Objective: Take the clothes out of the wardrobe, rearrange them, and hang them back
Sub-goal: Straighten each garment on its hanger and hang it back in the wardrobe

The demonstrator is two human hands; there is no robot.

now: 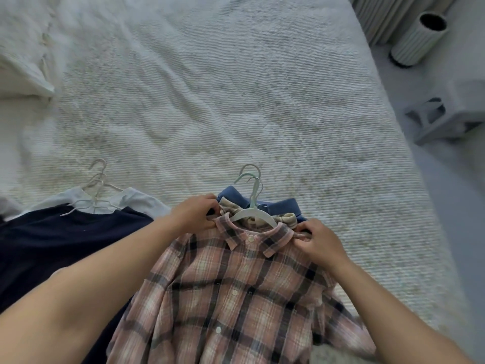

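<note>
A pink plaid shirt (236, 290) on a pale green hanger (253, 206) lies on top of a pile on the bed, buttoned, collar pointing away from me. Under it show a beige checked collar (284, 218) and a blue garment (283, 204). My left hand (195, 212) pinches the plaid shirt's left shoulder by the collar. At the other side of the collar, my right hand (319, 243) pinches the right shoulder. To the left lies a second pile: a navy garment (47, 245) over a white one (139, 199), with white hangers (98, 185).
The white textured bedspread (236, 88) fills most of the view, a pillow (21, 67) at the far left. Right of the bed, on the floor, stand a ribbed cylindrical vase (420, 38) and a grey stool (451, 111).
</note>
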